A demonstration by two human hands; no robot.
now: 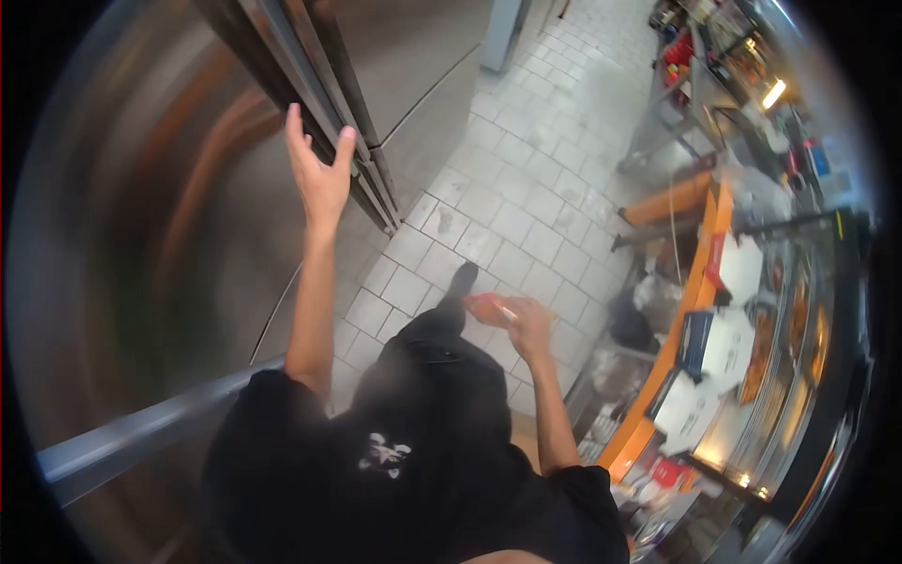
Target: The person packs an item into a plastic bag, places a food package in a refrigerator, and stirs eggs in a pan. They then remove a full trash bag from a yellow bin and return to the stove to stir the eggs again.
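Observation:
My left hand (319, 174) is raised at the edge of a stainless steel fridge door (216, 188), its fingers and thumb spread apart. Its fingertips overlap the long vertical handle edge (282, 70) in this view. Lower down, in front of my dark trousers, my right hand (531, 327) is closed around a small red item with a clear, shiny wrapping (493, 308). Motion smears that item, and I cannot tell its exact kind.
White floor tiles (526, 202) run ahead between the fridge and a counter. On the right, an orange counter edge (691, 301) carries white boxes (728, 348) beside a lit glass display case (780, 376). Ahead stands a metal frame (681, 141).

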